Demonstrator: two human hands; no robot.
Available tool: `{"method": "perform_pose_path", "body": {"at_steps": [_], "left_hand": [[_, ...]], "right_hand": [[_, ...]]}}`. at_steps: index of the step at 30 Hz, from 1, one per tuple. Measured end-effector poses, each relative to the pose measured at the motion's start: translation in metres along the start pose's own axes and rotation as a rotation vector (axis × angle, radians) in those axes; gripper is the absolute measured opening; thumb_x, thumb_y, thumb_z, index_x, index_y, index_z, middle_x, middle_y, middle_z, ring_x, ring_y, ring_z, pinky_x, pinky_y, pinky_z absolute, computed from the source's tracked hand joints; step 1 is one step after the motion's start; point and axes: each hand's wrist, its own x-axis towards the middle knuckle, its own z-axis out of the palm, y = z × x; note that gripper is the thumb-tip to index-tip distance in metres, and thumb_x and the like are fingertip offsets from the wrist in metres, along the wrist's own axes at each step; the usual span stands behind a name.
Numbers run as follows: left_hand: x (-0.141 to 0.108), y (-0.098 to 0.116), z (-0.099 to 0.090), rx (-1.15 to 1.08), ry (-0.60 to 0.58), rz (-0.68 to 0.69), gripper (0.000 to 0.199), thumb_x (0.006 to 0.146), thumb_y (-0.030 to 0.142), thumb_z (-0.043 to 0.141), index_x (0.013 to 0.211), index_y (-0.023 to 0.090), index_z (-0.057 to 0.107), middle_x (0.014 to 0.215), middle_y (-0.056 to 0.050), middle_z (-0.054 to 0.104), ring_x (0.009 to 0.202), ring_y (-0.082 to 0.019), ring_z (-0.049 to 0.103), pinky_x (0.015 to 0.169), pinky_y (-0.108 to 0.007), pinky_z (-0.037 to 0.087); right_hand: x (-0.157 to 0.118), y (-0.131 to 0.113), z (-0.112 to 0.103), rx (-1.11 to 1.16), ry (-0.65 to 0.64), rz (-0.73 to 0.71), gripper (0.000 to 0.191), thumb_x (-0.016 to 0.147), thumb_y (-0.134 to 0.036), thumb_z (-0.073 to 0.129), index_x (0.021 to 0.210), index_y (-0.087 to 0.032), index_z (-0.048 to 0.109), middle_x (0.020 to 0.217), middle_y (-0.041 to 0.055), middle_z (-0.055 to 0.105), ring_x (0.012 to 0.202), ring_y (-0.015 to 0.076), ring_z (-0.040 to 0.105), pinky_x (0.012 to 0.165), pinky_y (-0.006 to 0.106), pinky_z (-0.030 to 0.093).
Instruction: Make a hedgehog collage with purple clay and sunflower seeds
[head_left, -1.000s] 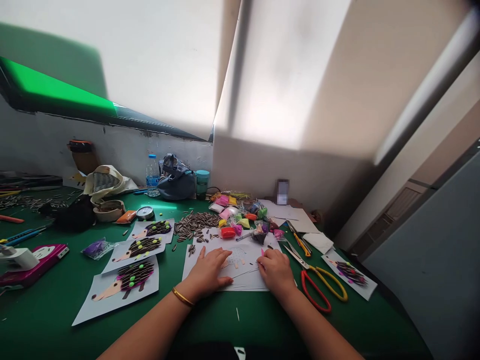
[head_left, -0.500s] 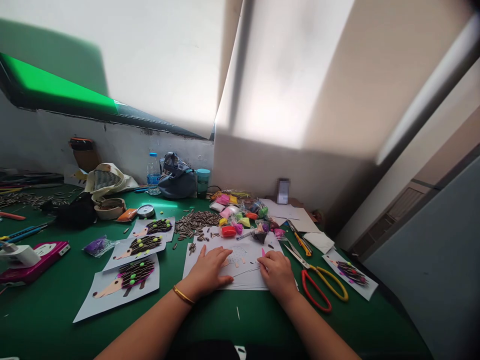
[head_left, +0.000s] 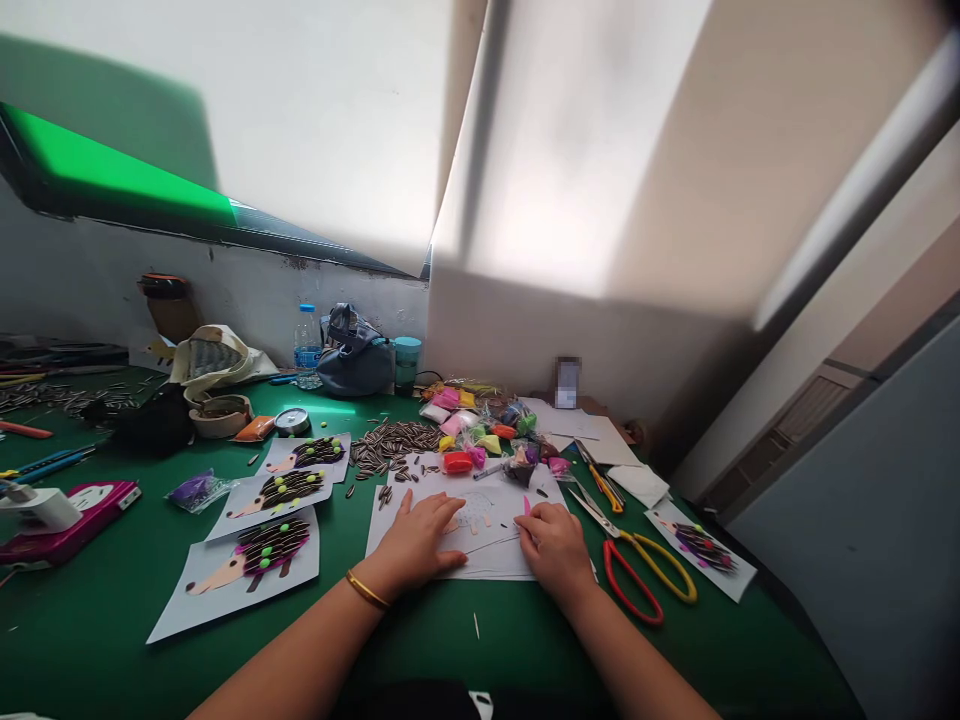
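Observation:
My left hand (head_left: 421,540) lies spread on the left side of a white sheet of paper (head_left: 480,568), fingers apart and holding nothing. On that sheet, between my hands, is a faint hedgehog drawing (head_left: 476,512) with peach-coloured pieces at its face and feet. At the right side of the paper my right hand (head_left: 555,545) is curled closed, thumb and fingertips together. A small pink piece of modelling clay (head_left: 527,505) pokes out by those fingers; most of the grip is hidden. Sunflower seeds (head_left: 394,445) lie heaped beyond my left hand.
Scissors (head_left: 630,545) with red and yellow handles lie right of the paper, beside a utility knife (head_left: 600,478). Bagged coloured clay (head_left: 480,425) is piled behind. Finished hedgehog pictures (head_left: 225,600) lie left, another picture (head_left: 739,580) right. A toothpick (head_left: 475,626) lies in front.

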Motion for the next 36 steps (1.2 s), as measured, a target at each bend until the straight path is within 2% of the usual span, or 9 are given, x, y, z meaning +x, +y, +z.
{"method": "perform_pose_path", "body": {"at_steps": [4, 8, 14, 18, 23, 26, 32, 36], "left_hand": [[0.001, -0.002, 0.002, 0.002, 0.002, 0.002, 0.077, 0.076, 0.049, 0.071, 0.143, 0.029, 0.039, 0.146, -0.011, 0.047, 0.14, -0.034, 0.034, 0.115, -0.065, 0.002], [0.0, -0.003, 0.003, 0.011, 0.009, 0.005, 0.077, 0.076, 0.05, 0.07, 0.143, 0.029, 0.039, 0.146, -0.01, 0.047, 0.14, -0.034, 0.034, 0.115, -0.064, 0.003], [0.0, -0.002, 0.002, 0.005, 0.007, 0.004, 0.076, 0.076, 0.05, 0.07, 0.143, 0.03, 0.039, 0.146, -0.011, 0.048, 0.14, -0.034, 0.035, 0.115, -0.064, 0.004], [0.0, -0.001, 0.001, 0.003, 0.013, 0.011, 0.076, 0.076, 0.05, 0.07, 0.142, 0.03, 0.04, 0.146, -0.01, 0.048, 0.14, -0.034, 0.035, 0.115, -0.064, 0.003], [-0.001, 0.0, 0.001, -0.006, 0.008, 0.001, 0.075, 0.077, 0.05, 0.069, 0.142, 0.03, 0.04, 0.146, -0.01, 0.047, 0.14, -0.033, 0.035, 0.116, -0.062, 0.002], [-0.001, 0.0, 0.0, -0.007, 0.008, 0.0, 0.074, 0.077, 0.05, 0.07, 0.142, 0.029, 0.041, 0.146, -0.011, 0.048, 0.139, -0.033, 0.036, 0.116, -0.063, 0.002], [-0.001, 0.0, 0.001, 0.001, 0.02, 0.012, 0.074, 0.077, 0.05, 0.07, 0.142, 0.03, 0.041, 0.145, -0.01, 0.048, 0.139, -0.034, 0.036, 0.116, -0.064, 0.004], [-0.001, 0.0, 0.001, 0.002, 0.02, 0.011, 0.073, 0.077, 0.05, 0.069, 0.142, 0.029, 0.041, 0.146, -0.01, 0.048, 0.139, -0.033, 0.036, 0.116, -0.063, 0.003]], "right_hand": [[0.0, 0.004, 0.002, 0.024, 0.013, 0.042, 0.022, 0.087, -0.019, 0.057, 0.094, -0.027, 0.076, 0.091, 0.0024, 0.065, 0.091, 0.0173, 0.055, 0.082, 0.029, 0.033], [0.003, 0.005, 0.004, -0.034, -0.006, 0.022, 0.017, 0.087, -0.019, 0.059, 0.086, -0.026, 0.075, 0.087, 0.0012, 0.065, 0.088, 0.0164, 0.055, 0.08, 0.03, 0.031], [0.014, 0.001, 0.001, -0.219, -0.089, -0.112, 0.017, 0.088, -0.018, 0.06, 0.079, -0.023, 0.073, 0.083, 0.0036, 0.064, 0.085, 0.018, 0.052, 0.077, 0.033, 0.029], [0.019, -0.003, 0.0, -0.357, -0.138, -0.236, 0.019, 0.085, -0.009, 0.059, 0.074, -0.02, 0.069, 0.081, 0.0074, 0.063, 0.083, 0.0209, 0.049, 0.075, 0.036, 0.028], [0.022, -0.004, 0.003, -0.39, -0.148, -0.286, 0.018, 0.082, -0.007, 0.06, 0.071, -0.02, 0.068, 0.081, 0.0086, 0.061, 0.082, 0.0222, 0.047, 0.075, 0.036, 0.03], [0.021, -0.001, 0.004, -0.313, -0.123, -0.224, 0.016, 0.084, -0.013, 0.06, 0.074, -0.021, 0.069, 0.083, 0.0066, 0.063, 0.085, 0.0216, 0.051, 0.077, 0.035, 0.031], [0.021, 0.003, 0.003, 0.082, -0.104, 0.058, 0.018, 0.084, -0.017, 0.058, 0.077, -0.024, 0.072, 0.085, 0.0025, 0.066, 0.089, 0.0189, 0.059, 0.078, 0.029, 0.038], [0.024, -0.004, 0.002, 0.171, -0.121, 0.114, 0.019, 0.085, -0.019, 0.057, 0.078, -0.024, 0.073, 0.086, 0.003, 0.067, 0.089, 0.0194, 0.06, 0.078, 0.029, 0.04]]}}
